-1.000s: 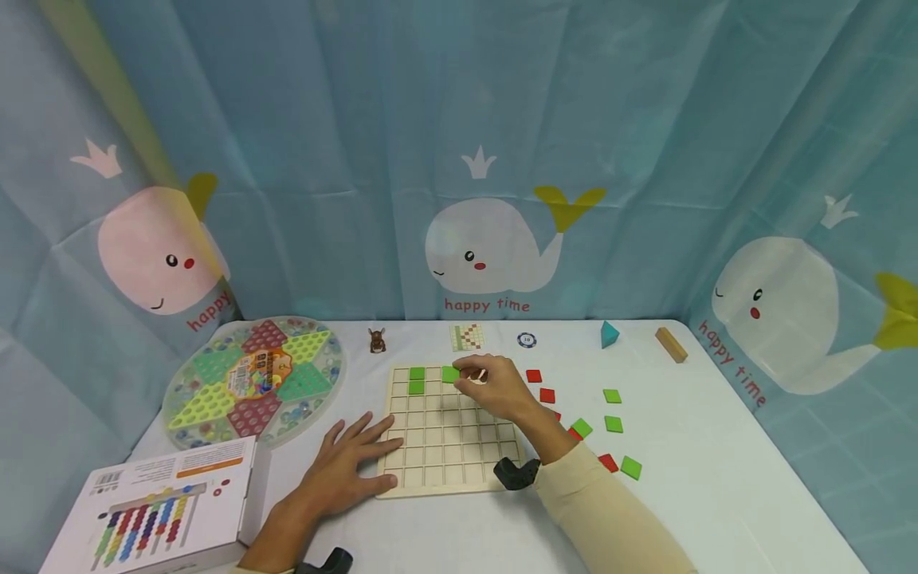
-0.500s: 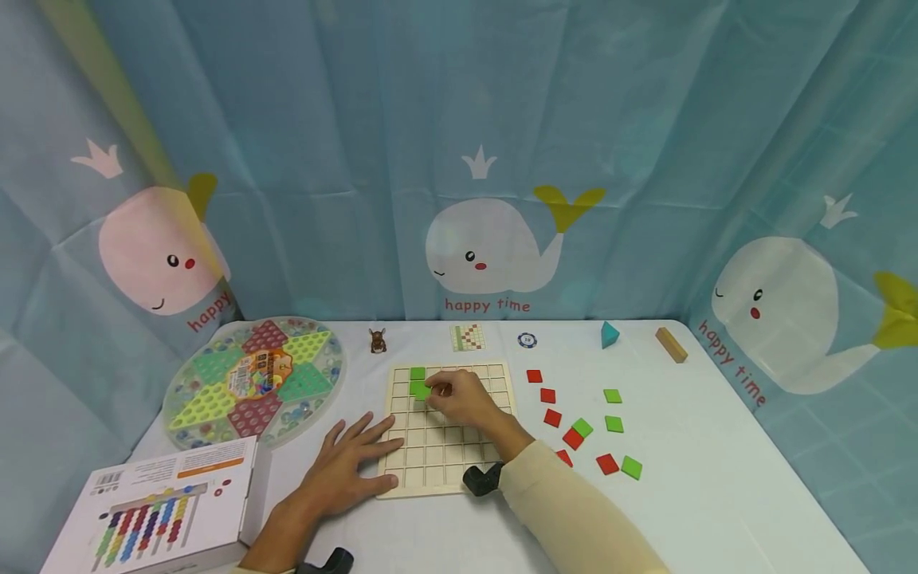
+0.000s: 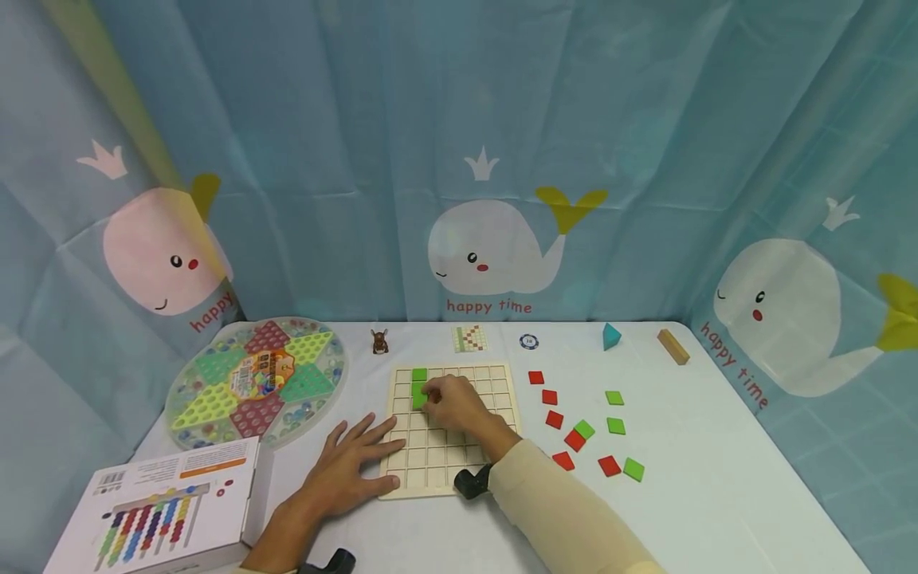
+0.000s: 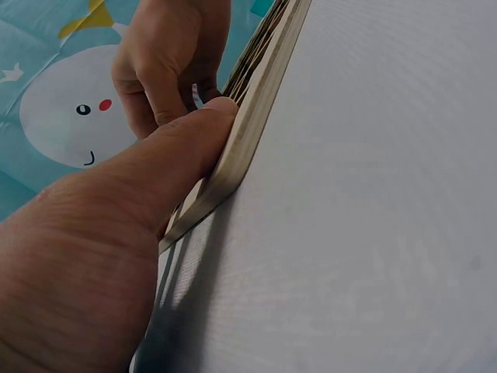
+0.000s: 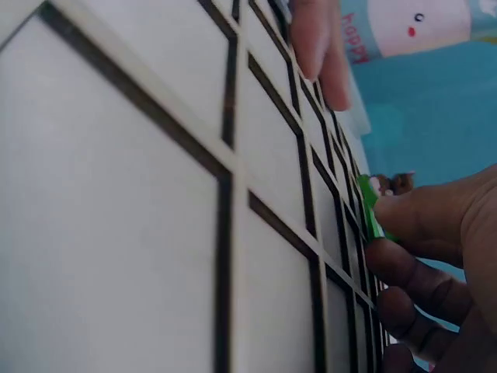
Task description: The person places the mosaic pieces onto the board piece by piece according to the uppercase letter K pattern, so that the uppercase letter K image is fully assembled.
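A wooden grid board (image 3: 473, 458) lies mid-table with two green tiles (image 3: 419, 375) in its left column. My right hand (image 3: 428, 396) pinches a third green tile (image 3: 418, 401) just below them, low over the cells. The right wrist view shows that tile (image 5: 371, 206) between thumb and fingers (image 5: 411, 264) above the grid (image 5: 155, 194). My left hand (image 3: 373, 454) lies flat with spread fingers on the board's left edge. In the left wrist view its thumb (image 4: 194, 144) presses the board's side (image 4: 260, 109).
Loose red and green tiles (image 3: 574, 438) lie right of the board. At the back stand a brown figurine (image 3: 379, 341), pattern card (image 3: 468, 338), chip (image 3: 528, 341), teal pyramid (image 3: 610, 336) and wooden block (image 3: 672, 345). A round checkers board (image 3: 258, 379) and a white box (image 3: 161, 502) are on the left.
My right hand carried the green tile from the board's top row left and down to the left column, under the two placed tiles. The left hand stayed put.
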Demonstrator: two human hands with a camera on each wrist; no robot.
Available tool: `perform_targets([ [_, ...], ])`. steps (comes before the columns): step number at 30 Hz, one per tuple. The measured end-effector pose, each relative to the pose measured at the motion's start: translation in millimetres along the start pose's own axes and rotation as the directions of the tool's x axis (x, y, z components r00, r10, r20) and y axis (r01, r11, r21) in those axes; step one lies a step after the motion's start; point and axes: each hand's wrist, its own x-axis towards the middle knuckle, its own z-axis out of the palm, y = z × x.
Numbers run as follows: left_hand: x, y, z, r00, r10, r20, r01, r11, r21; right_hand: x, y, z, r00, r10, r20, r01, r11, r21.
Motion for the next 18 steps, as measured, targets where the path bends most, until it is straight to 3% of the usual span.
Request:
perform_targets([
  [10,0.9,0.3,-0.3,1.0,0.013,0.001,-0.013,1.0,0.003,1.5,-1.4,5.7,1.0,0.012,0.0,-0.012,0.996,-0.091],
  [18,0.1,1.0,-0.7,1.0,-0.008,0.013,0.008,1.0,0.002,-2.4,-6.3,-4.6,1.0,-0.004,0.001,0.004,1.0,-0.026],
])
